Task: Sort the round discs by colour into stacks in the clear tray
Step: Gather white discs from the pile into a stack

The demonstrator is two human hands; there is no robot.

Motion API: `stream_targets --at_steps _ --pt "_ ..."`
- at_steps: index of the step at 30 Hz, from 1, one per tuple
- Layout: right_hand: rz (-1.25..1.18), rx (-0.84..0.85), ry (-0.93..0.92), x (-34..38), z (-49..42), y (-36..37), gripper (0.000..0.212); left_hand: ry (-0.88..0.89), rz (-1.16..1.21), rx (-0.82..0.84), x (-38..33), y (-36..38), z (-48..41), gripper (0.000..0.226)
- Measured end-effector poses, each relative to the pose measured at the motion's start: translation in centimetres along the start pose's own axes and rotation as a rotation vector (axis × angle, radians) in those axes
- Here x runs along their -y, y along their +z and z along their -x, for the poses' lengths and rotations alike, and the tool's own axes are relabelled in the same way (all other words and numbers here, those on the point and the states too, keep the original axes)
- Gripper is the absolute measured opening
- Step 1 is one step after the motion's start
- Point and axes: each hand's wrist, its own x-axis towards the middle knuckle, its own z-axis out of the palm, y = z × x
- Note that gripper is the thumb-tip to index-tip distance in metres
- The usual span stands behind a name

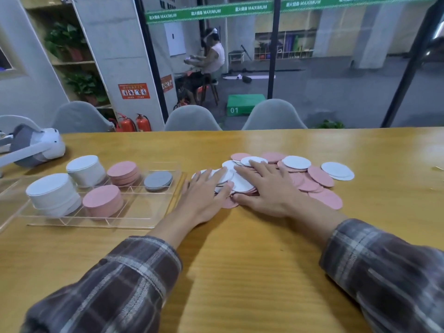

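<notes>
The left hand and right hand lie flat, fingers straight, pressing the loose discs, gripping nothing. A green banner reads "MAXIMUM"; a green box reads "01".

I see a yellow wooden table filling the lower half of my view, with its far edge running across the middle of the frame. Directly on it, at middle left, sits the clear tray, divided into compartments. Just right of the tray, at the centre, a loose heap of pink and white discs spreads over the wood. A white and grey headset lies at the far left edge.
</notes>
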Motion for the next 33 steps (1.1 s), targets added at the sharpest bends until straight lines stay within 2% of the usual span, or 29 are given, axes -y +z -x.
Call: stream_targets --at_steps 3,16,19,21,26,33 --pt "0.028 -0.004 0.013 0.2 0.0 0.3 0.091 0.030 0.001 -0.004 0.1 0.0 0.0 0.057" --pt "0.050 -0.033 -0.010 1.1 7.1 0.2 0.087 0.152 0.054 0.031 -0.5 -0.1 5.5 0.059" --pt "0.050 -0.030 -0.017 1.2 9.3 -0.2 0.085 0.189 0.043 0.012 -0.8 -0.3 6.7 0.066" --pt "0.037 -0.039 -0.022 1.0 10.6 -0.4 0.084 0.193 0.063 -0.014 -1.6 -0.6 7.6 0.062" --pt "0.008 -0.070 -0.036 0.7 11.7 -0.4 0.087 0.268 0.243 -0.162 -2.7 -1.7 8.7 0.055" --pt "-0.082 -0.130 -0.046 0.1 11.2 -1.0 0.088 0.290 0.509 -0.106 -2.4 -2.2 8.1 0.038"
